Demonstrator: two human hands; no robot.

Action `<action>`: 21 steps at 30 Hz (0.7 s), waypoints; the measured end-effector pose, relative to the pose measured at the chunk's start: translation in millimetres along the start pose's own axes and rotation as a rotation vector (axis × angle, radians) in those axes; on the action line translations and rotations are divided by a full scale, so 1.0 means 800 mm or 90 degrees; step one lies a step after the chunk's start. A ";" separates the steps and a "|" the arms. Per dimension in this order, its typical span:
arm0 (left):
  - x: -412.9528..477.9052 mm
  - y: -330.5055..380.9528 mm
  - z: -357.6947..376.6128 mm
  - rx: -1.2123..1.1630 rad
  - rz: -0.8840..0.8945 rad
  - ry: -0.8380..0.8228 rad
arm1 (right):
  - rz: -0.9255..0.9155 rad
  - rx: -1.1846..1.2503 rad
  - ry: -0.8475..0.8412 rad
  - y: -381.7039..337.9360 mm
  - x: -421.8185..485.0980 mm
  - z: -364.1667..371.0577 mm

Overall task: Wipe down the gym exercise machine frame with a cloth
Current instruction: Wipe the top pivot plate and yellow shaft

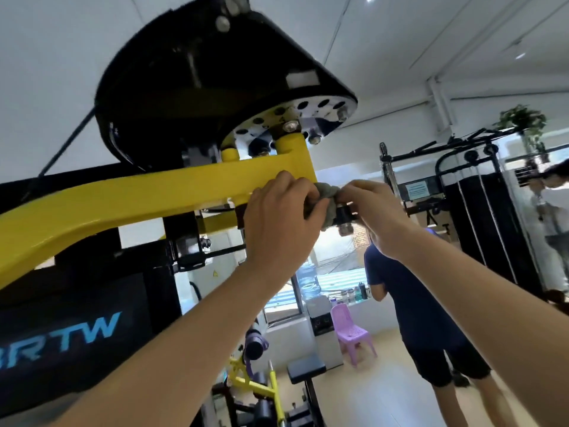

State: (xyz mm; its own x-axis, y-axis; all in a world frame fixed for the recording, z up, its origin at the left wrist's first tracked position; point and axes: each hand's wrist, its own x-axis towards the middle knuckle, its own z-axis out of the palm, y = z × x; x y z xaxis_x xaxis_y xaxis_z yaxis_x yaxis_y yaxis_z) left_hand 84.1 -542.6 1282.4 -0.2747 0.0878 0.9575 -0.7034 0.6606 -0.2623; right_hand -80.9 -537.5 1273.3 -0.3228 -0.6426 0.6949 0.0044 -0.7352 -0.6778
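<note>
Left hand (283, 217) and right hand (374, 211) grip cloth (330, 197) between them, beside frame (123, 198).

Gym interior. Upper frame: white panelled ceiling (385, 41) with a recessed light (520, 55) at upper right. Centre: a bright window (335, 269), with a row of bottles (354, 294) on its sill. Below it, a water dispenser (320, 322) carrying a blue bottle, and a lilac plastic chair (351, 331) just beside it. Right: a black cable machine (480, 211), topped by a potted plant (522, 121). Lower centre: a black bench pad (306, 369) on a pale floor (385, 396). A bystander in a navy T-shirt (415, 303) stands centre right.
</note>
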 end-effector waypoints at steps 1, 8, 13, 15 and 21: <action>-0.002 0.004 0.002 -0.023 -0.004 0.001 | -0.009 0.012 -0.019 0.003 0.003 -0.003; -0.009 0.042 0.026 -0.080 -0.051 0.086 | -0.087 0.192 -0.137 0.042 0.023 -0.017; 0.002 0.067 0.032 -0.054 -0.092 0.051 | -0.119 0.278 -0.269 0.065 0.052 -0.031; 0.008 0.074 0.027 -0.047 -0.144 0.023 | -0.172 0.284 -0.324 0.072 0.062 -0.036; 0.037 0.103 0.014 -0.099 -0.350 -0.076 | -0.295 0.276 -0.465 0.092 0.092 -0.040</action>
State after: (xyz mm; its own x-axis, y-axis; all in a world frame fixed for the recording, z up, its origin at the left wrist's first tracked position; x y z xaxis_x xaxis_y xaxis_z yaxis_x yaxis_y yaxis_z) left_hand 11.0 -494.1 1287.8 0.0251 -0.3778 0.9255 -0.6620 0.6875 0.2986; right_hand -134.3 -631.9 1266.8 0.2872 -0.1365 0.9481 0.4212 -0.8710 -0.2530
